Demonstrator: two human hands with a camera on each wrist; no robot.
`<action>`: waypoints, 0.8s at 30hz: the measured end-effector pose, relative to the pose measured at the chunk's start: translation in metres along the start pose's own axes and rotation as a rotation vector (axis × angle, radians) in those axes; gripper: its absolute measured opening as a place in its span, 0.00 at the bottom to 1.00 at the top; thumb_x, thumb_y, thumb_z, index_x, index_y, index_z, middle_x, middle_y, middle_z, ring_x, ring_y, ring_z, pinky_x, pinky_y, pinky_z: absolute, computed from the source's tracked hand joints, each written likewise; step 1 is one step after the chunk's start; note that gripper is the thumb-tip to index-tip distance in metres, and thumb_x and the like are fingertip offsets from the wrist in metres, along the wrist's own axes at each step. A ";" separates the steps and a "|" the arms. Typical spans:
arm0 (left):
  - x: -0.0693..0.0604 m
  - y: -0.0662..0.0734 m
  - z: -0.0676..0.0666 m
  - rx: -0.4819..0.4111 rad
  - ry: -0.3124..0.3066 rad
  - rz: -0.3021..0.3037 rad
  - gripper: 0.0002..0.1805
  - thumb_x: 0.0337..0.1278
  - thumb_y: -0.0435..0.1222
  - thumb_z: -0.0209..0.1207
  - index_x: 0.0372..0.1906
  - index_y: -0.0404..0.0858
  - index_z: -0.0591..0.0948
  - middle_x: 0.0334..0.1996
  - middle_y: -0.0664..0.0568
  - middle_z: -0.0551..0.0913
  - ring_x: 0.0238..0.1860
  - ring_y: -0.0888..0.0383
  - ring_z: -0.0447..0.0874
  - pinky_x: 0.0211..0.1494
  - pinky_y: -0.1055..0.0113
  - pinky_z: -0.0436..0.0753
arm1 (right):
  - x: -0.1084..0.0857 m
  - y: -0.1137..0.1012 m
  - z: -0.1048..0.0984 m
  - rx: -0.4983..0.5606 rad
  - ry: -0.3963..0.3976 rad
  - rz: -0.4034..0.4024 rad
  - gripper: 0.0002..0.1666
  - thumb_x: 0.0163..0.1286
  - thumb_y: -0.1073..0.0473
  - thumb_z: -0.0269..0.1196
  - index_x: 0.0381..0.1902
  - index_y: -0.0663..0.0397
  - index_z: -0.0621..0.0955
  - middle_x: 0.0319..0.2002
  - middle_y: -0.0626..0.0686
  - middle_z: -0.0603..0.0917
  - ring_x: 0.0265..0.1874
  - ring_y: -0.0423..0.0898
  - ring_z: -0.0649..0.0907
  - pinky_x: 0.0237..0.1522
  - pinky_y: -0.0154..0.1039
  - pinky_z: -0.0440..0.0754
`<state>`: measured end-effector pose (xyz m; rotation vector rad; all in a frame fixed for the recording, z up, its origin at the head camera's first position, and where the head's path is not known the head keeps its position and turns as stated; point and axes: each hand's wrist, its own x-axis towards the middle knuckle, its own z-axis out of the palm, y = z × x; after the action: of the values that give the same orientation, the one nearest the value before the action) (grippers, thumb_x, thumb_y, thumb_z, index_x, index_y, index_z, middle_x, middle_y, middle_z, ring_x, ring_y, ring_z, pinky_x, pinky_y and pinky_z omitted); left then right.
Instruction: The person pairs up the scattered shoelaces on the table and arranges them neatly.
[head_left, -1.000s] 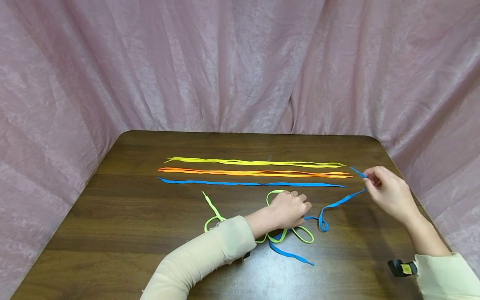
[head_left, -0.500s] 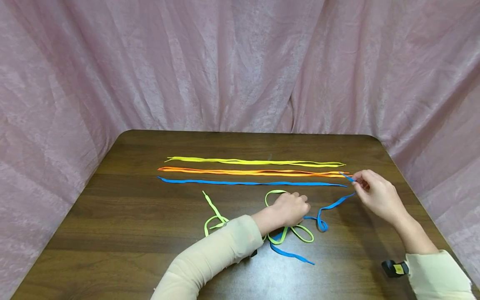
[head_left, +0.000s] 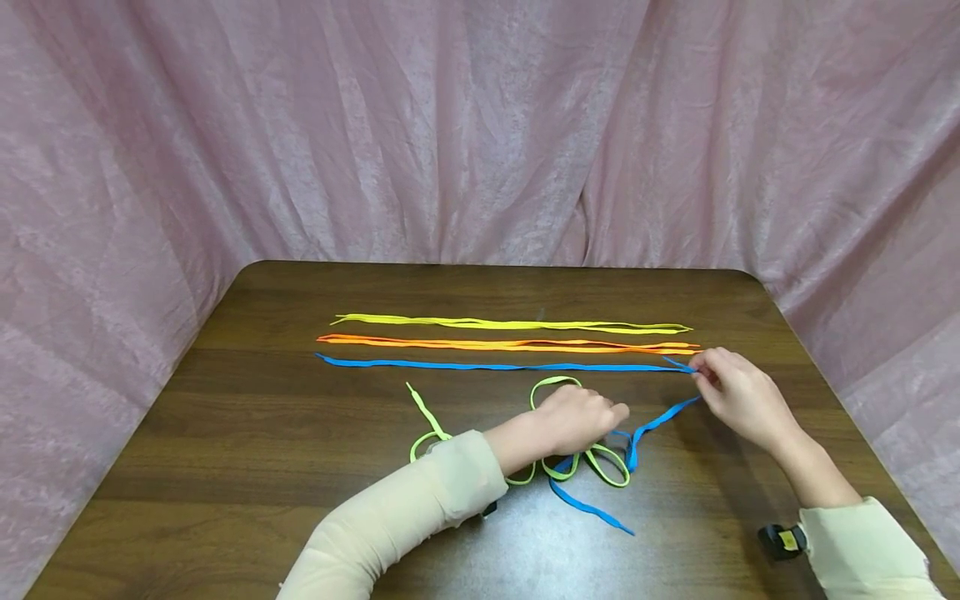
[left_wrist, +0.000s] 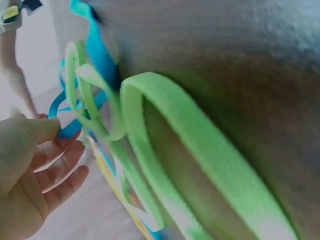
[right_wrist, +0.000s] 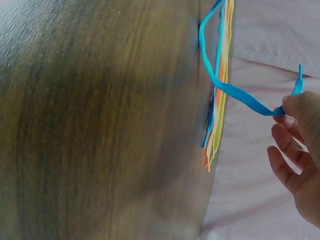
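My right hand (head_left: 742, 392) pinches a flat blue shoelace (head_left: 662, 418) near one tip, above the right end of the laid-out laces. The short tip sticks out past the thumb in the right wrist view. Further along the same lace, my left hand (head_left: 581, 421) pinches it between thumb and index finger, as the left wrist view shows; the other fingers are spread. Around and under that hand lies a tangled lime-green shoelace (head_left: 609, 473) in loops, partly hidden by hand and sleeve. The blue lace's other end trails toward the front of the table.
Behind the hands, a straight blue shoelace (head_left: 480, 367), a doubled orange shoelace (head_left: 495, 344) and a doubled yellow shoelace (head_left: 510, 326) lie in parallel rows on the wooden table (head_left: 225, 517). A pink curtain (head_left: 480, 125) hangs beyond the table's far edge.
My right hand has moved left and slightly nearer, carrying the blue lace tip over the straight blue lace's end. The small loop between the hands has narrowed. My left hand has shifted slightly.
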<state>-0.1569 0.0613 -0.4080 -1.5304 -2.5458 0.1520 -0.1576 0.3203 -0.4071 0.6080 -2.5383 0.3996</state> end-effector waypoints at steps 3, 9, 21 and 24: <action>-0.008 -0.003 -0.010 0.007 0.053 0.030 0.09 0.62 0.31 0.46 0.34 0.47 0.75 0.20 0.61 0.72 0.19 0.64 0.70 0.16 0.73 0.61 | 0.000 0.003 0.000 -0.017 -0.010 -0.026 0.15 0.45 0.73 0.64 0.29 0.52 0.76 0.24 0.43 0.74 0.25 0.39 0.72 0.25 0.36 0.70; -0.031 -0.019 -0.024 0.015 0.105 0.031 0.09 0.60 0.33 0.49 0.31 0.48 0.77 0.26 0.61 0.77 0.26 0.63 0.77 0.21 0.72 0.70 | -0.003 0.006 -0.001 -0.028 -0.010 -0.038 0.15 0.45 0.73 0.64 0.29 0.52 0.76 0.23 0.42 0.73 0.24 0.38 0.70 0.24 0.32 0.68; -0.083 -0.061 -0.037 -0.066 0.245 -0.078 0.05 0.50 0.33 0.59 0.27 0.49 0.80 0.23 0.61 0.79 0.23 0.63 0.77 0.22 0.71 0.72 | -0.009 0.007 0.001 -0.011 0.000 -0.075 0.16 0.43 0.73 0.66 0.29 0.51 0.76 0.23 0.41 0.73 0.25 0.37 0.71 0.27 0.28 0.67; -0.094 -0.068 -0.040 -0.095 0.251 -0.105 0.05 0.50 0.33 0.59 0.26 0.47 0.80 0.22 0.60 0.78 0.22 0.63 0.76 0.21 0.71 0.72 | -0.008 0.007 0.001 -0.011 0.004 -0.071 0.17 0.43 0.73 0.66 0.29 0.51 0.76 0.23 0.40 0.73 0.24 0.37 0.71 0.27 0.27 0.66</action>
<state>-0.1646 -0.0532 -0.3651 -1.3463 -2.4539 -0.1662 -0.1548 0.3288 -0.4132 0.6909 -2.5056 0.3610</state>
